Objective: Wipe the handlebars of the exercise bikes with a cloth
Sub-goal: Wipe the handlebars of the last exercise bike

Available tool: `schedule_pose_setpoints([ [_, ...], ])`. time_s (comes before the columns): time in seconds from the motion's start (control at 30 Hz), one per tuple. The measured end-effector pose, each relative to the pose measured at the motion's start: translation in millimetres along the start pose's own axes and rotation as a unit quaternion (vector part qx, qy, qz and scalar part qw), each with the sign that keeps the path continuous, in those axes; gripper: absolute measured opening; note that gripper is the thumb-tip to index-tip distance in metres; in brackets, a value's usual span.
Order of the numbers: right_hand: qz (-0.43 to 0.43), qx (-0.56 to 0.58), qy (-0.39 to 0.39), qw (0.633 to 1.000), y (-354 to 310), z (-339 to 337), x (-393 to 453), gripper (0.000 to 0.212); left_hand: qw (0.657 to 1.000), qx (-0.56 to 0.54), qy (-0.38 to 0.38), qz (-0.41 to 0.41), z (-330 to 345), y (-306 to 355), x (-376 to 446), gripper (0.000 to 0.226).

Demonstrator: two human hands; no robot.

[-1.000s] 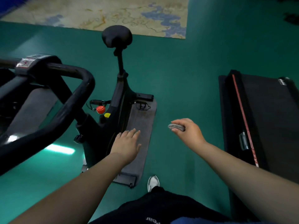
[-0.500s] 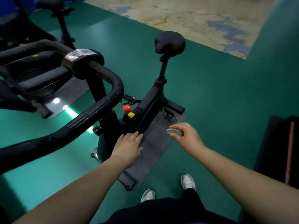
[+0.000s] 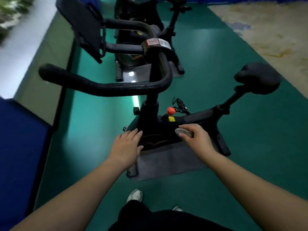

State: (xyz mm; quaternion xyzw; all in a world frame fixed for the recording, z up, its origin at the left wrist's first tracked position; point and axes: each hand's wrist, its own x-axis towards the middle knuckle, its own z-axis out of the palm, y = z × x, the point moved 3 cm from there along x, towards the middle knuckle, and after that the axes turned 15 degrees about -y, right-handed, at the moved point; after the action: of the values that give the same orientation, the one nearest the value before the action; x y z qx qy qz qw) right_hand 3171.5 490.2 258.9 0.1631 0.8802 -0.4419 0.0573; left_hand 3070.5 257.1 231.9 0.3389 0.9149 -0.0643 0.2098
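A black exercise bike stands right in front of me, its curved black handlebar (image 3: 100,84) reaching left at mid-height from a stem with a labelled clamp (image 3: 156,43). My right hand (image 3: 196,139) is closed on a small folded grey cloth (image 3: 183,132), held low in front of the bike's frame, well below the handlebar. My left hand (image 3: 126,145) is flat with fingers together, holding nothing, beside the frame. A second bike's handlebar (image 3: 126,25) shows farther back.
The near bike's black saddle (image 3: 258,77) juts out at the right; a red knob (image 3: 171,110) sits on its frame. A grey mat (image 3: 166,162) lies under it on the green floor. A blue block (image 3: 20,147) and a wall line the left side. My shoes (image 3: 135,195) show below.
The view has swung left, so the bike now sits centred and a second bike appears behind. Both hands have kept their pose in front of me, the cloth still in the right.
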Motion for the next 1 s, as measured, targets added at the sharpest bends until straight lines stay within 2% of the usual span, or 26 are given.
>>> schedule_pose_setpoints([
  [0.33, -0.156, 0.019, -0.065, 0.985, -88.5, 26.8, 7.4, 0.028, 0.986, -0.096, 0.077, -0.109, -35.2, -44.5, -76.1, 0.057],
  [0.6, -0.277, 0.094, -0.071, 0.954, -193.8, 30.1, -8.6, 0.029, 0.964, -0.143, 0.2, -0.101, -90.2, -73.9, -115.6, 0.058],
  [0.77, -0.36, 0.114, -0.039, 0.925, -246.0, 4.4, -3.4, 0.031, 0.931, -0.209, 0.272, -0.126, -130.9, -82.0, -141.7, 0.056],
  [0.87, -0.375, 0.115, -0.057, 0.918, -267.2, -6.0, 20.4, 0.03, 0.906, -0.26, 0.301, -0.142, -150.5, -88.8, -146.5, 0.052],
  [1.0, -0.39, 0.117, -0.108, 0.907, -285.8, -6.1, 57.6, 0.03, 0.872, -0.292, 0.35, -0.18, -168.1, -93.6, -143.9, 0.035],
])
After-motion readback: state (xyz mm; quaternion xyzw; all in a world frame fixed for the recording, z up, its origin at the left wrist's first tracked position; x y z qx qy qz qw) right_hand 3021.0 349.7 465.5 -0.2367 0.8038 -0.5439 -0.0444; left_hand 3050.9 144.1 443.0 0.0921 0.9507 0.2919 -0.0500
